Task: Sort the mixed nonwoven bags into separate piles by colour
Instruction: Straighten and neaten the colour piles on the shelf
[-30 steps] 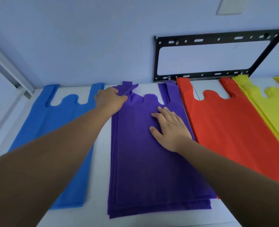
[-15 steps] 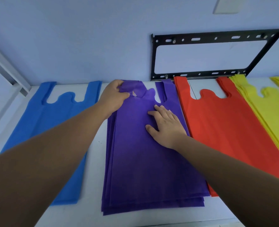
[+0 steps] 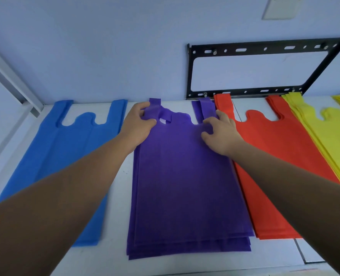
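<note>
Left hand pinching folded handle of purple bags; right hand fingers curled on same pile

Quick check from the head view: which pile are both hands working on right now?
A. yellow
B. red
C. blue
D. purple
D. The left hand pinches a folded handle at the top of the purple pile, and the right hand rests on its other top corner, beside the red pile.
</note>
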The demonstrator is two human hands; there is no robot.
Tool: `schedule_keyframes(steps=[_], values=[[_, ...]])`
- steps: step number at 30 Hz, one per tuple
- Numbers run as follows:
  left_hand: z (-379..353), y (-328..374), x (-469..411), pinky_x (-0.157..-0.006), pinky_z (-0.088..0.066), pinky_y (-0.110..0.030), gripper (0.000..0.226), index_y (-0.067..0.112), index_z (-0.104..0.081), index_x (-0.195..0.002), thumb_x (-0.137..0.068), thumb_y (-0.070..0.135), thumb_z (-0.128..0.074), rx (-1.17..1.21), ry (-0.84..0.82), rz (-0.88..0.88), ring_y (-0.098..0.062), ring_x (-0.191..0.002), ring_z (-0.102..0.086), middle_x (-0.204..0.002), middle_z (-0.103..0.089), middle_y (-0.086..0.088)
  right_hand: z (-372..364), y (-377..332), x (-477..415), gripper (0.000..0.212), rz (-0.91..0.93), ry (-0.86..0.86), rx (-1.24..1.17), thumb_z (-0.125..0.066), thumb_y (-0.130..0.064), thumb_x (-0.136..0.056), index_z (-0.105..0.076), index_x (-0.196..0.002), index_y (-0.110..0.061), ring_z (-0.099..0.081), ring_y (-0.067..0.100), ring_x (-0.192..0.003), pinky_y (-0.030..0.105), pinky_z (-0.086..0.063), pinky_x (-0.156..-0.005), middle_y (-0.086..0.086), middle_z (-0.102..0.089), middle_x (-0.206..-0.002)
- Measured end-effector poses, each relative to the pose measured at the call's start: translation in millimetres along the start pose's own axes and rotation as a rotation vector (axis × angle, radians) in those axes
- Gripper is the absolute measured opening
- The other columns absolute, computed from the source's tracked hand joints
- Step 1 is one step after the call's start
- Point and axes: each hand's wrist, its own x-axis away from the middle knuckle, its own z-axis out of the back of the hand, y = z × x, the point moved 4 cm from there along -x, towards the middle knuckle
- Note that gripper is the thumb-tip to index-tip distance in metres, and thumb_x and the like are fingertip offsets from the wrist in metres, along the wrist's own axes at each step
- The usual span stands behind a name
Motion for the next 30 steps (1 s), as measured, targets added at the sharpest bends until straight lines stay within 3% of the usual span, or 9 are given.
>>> schedule_keyframes(steps=[5,7,10,12,16,18,20,24,30], values=[[2.9,23.6,-33.5,-0.085,-0.056,-0.028,0.053,0.026,-0.053,-0.137,-0.087,0.015,-0.067,-0.029,-0.062,-0.053,-0.01,-0.108,-0.06,-0.131,-0.057,0.003,-11.5,-0.1,-0.4,0.053,0.065,-0.037,0.166,-0.049,-0.045,-0.092,-0.042,-0.144,-0.034,-0.012,0.035,-0.146,0.049,-0.026,-0.115,0.006,0.001,-0.165],[10.1,33.4,-46.6,-0.095,-0.055,-0.034,0.054,0.021,-0.057,-0.134,-0.082,0.012,-0.069,0.118,-0.037,-0.035,-0.014,-0.115,-0.061,-0.136,-0.057,-0.001,-18.7,2.8,1.7,0.054,0.084,-0.019,0.219,-0.044,-0.049,-0.094,-0.038,-0.146,-0.037,-0.015,0.036,-0.146,0.05,-0.024,-0.116,0.008,0.001,-0.165],[24.2,41.9,-55.4,-0.093,-0.054,-0.028,0.047,0.022,-0.059,-0.126,-0.083,0.004,-0.067,0.442,-0.016,-0.033,-0.014,-0.113,-0.063,-0.132,-0.056,0.0,-23.4,5.4,5.0,0.054,0.094,0.001,0.237,-0.039,-0.051,-0.095,-0.034,-0.147,-0.038,-0.014,0.035,-0.147,0.05,-0.022,-0.116,0.008,0.001,-0.164],[30.3,37.1,-56.8,-0.094,-0.053,-0.026,0.045,0.021,-0.058,-0.129,-0.088,0.003,-0.065,0.461,-0.015,-0.027,-0.013,-0.114,-0.063,-0.134,-0.055,-0.001,-23.0,4.9,4.7,0.054,0.095,0.001,0.236,-0.04,-0.05,-0.094,-0.035,-0.147,-0.039,-0.013,0.035,-0.147,0.051,-0.022,-0.115,0.007,0.003,-0.164],[33.9,10.4,-47.1,-0.078,-0.05,-0.022,0.047,0.016,-0.056,-0.135,-0.089,0.015,-0.065,0.019,0.118,0.071,-0.013,-0.101,-0.061,-0.132,-0.059,-0.003,-17.0,-2.7,-4.4,0.054,0.074,-0.035,0.216,-0.046,-0.051,-0.09,-0.039,-0.143,-0.04,-0.007,0.036,-0.147,0.054,-0.02,-0.115,0.002,0.006,-0.165],[25.4,0.5,-31.5,-0.074,-0.044,-0.023,0.055,0.015,-0.051,-0.139,-0.087,0.027,-0.065,-0.203,0.068,0.124,-0.014,-0.096,-0.058,-0.125,-0.057,0.0,-14.9,-7.7,-12.1,0.055,0.065,-0.049,0.236,-0.048,-0.056,-0.088,-0.041,-0.141,-0.043,-0.006,0.035,-0.148,0.056,-0.021,-0.114,0.001,0.006,-0.165],[14.9,-8.3,-13.1,-0.078,-0.048,-0.03,0.067,0.019,-0.044,-0.142,-0.083,0.041,-0.067,-0.339,-0.003,0.154,-0.018,-0.1,-0.059,-0.123,-0.052,0.001,-15.4,-13.2,-20.5,0.055,0.045,-0.071,0.245,-0.047,-0.062,-0.086,-0.043,-0.137,-0.044,-0.004,0.035,-0.149,0.058,-0.021,-0.113,-0.001,0.006,-0.165],[-3.0,-13.6,8.4,-0.098,-0.048,-0.044,0.087,0.027,-0.028,-0.15,-0.077,0.054,-0.068,-0.539,0.027,0.078,-0.034,-0.127,-0.047,-0.149,-0.037,-0.01,-17.9,-20.7,-33.3,0.062,0.044,-0.094,0.281,-0.047,-0.066,-0.085,-0.048,-0.135,-0.03,-0.002,0.034,-0.15,0.059,-0.023,-0.114,0.002,0.006,-0.165],[-24.5,-9.8,26.7,-0.102,-0.047,-0.051,0.075,0.032,-0.022,-0.15,-0.087,0.05,-0.06,-0.735,-0.041,-0.097,-0.037,-0.135,-0.042,-0.162,-0.011,-0.006,-15.8,-21.8,-24.4,0.063,0.093,-0.042,0.266,-0.047,-0.063,-0.087,-0.041,-0.142,-0.035,-0.001,0.032,-0.151,0.057,-0.02,-0.114,0.001,0.005,-0.165]])
